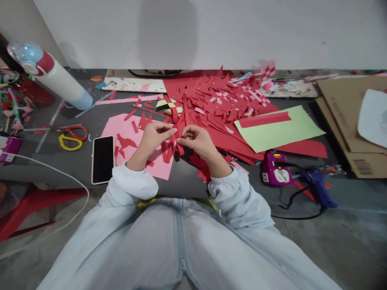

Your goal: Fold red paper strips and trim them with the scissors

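My left hand (156,139) is closed, thumb and fingers pinching red paper strips (171,146) above the pink paper sheet (121,125). Close beside it, my right hand (198,141) pinches at the same cluster of strips, its fingers curled. Just beyond the hands lies a small green-and-red woven paper piece (169,105). A large heap of red paper pieces (211,96), some checked with pink, spreads behind and to the right. Which strip each fingertip grips is partly hidden.
Left are a phone (103,160), scissors (72,137) and a tilted-looking white bottle (60,78). To the right lie a green sheet (272,135), a purple power box (275,169), a blue glue gun (317,183) with cords, and cardboard (341,117). A white wall stands behind.
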`<move>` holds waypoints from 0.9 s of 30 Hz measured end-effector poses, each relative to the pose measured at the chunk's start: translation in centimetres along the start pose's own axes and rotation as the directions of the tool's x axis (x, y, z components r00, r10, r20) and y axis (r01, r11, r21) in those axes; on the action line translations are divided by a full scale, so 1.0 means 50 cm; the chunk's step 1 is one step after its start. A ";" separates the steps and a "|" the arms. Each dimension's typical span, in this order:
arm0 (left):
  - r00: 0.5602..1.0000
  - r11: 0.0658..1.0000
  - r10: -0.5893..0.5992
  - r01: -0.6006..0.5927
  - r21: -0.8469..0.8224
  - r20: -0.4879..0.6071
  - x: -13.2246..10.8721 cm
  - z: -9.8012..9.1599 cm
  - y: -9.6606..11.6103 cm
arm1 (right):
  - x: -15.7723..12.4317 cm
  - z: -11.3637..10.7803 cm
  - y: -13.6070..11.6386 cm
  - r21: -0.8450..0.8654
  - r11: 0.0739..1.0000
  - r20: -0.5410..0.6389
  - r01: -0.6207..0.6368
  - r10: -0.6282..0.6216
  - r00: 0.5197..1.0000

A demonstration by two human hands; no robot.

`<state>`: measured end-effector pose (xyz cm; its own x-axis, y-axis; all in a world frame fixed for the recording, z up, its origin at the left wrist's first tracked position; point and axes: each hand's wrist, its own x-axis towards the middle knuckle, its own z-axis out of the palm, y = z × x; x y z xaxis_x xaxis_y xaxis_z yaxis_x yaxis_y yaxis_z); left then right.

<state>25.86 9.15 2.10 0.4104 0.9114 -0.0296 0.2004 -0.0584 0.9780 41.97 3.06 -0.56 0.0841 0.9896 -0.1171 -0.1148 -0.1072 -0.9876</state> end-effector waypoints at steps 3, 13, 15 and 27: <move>1.000 1.000 0.004 -0.004 0.013 0.007 -0.001 0.000 0.004 | -0.001 0.001 0.001 0.002 1.000 0.001 0.001 -0.001 1.000; 0.999 0.997 0.019 -0.023 0.069 0.050 0.000 -0.002 0.000 | -0.003 0.003 -0.004 0.012 1.000 0.009 -0.012 0.012 1.000; 0.998 0.997 0.019 -0.023 0.069 0.052 0.000 -0.002 0.000 | -0.003 0.003 -0.004 0.012 1.000 0.014 -0.010 0.010 1.000; 0.998 0.997 0.026 -0.030 0.064 0.061 0.001 -0.001 -0.004 | -0.002 0.003 -0.001 0.021 1.000 0.007 -0.001 0.001 1.000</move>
<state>25.76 9.23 1.92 0.4693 0.8829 -0.0167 0.2447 -0.1118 0.9631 41.84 3.00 -0.47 0.0769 0.9901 -0.1171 -0.1360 -0.1060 -0.9850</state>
